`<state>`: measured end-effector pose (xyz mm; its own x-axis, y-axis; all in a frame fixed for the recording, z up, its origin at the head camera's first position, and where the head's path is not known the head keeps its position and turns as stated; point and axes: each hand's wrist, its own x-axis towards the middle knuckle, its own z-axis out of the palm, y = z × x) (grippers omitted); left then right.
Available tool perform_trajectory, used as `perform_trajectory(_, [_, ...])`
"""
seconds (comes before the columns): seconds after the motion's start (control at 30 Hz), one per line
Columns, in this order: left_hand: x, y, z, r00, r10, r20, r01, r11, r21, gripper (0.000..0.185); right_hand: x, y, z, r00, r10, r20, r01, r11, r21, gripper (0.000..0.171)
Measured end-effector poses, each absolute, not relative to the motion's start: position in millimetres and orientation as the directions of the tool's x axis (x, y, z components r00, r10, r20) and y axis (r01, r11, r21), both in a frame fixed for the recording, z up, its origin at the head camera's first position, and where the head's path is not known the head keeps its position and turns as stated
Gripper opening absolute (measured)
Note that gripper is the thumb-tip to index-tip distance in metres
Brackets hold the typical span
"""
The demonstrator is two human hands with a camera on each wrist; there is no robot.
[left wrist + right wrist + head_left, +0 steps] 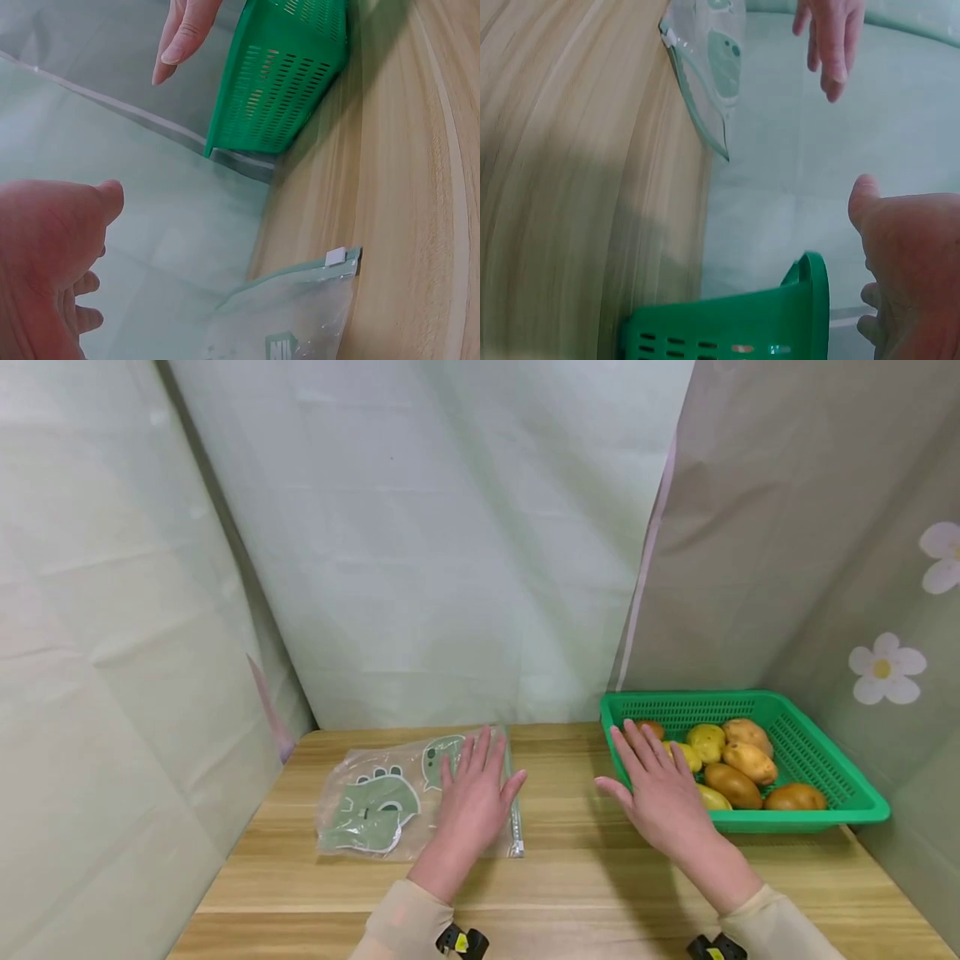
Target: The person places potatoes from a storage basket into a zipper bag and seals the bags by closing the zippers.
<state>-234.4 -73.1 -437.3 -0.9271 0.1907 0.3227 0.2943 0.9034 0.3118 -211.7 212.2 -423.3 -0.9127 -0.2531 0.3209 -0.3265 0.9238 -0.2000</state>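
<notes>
Two hands hover above the desk [570, 868], both with fingers spread and holding nothing. Your left hand [472, 806] floats over the right end of the clear zip bag [390, 797], which lies flat at desk left. Your right hand [660, 793] hangs over the near-left rim of the green basket [855, 789] of potatoes [731, 783]. Pressing that rim could tip the basket, and the slick bag may slide.
</notes>
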Motion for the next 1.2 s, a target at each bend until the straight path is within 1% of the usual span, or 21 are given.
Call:
perform_trajectory(0.33, [-239,-68,-442,-0.933,0.184,0.309,0.290,0.893,0.345,0.071,-217,233,-423,-0.926,-0.228,0.301,-0.296,0.933,-0.204,0.084])
perform_trajectory(0.5, [-241,-66,-446,-0.936,0.177,0.305,0.282,0.896,0.344,0.072,-221,241,-422,-0.925,-0.225,0.305,-0.288,0.941,-0.180,0.083])
perform_trajectory(0.87, [-246,-60,-452,-0.936,0.168,0.310,0.283,0.882,0.377,0.070,-231,263,-423,-0.940,-0.184,0.289,-0.255,0.938,-0.233,0.084])
perform_trajectory(1.2, [-249,-57,-458,-0.941,0.162,0.297,0.273,0.884,0.380,0.069,-238,279,-423,-0.949,-0.170,0.264,-0.228,0.951,-0.208,0.085])
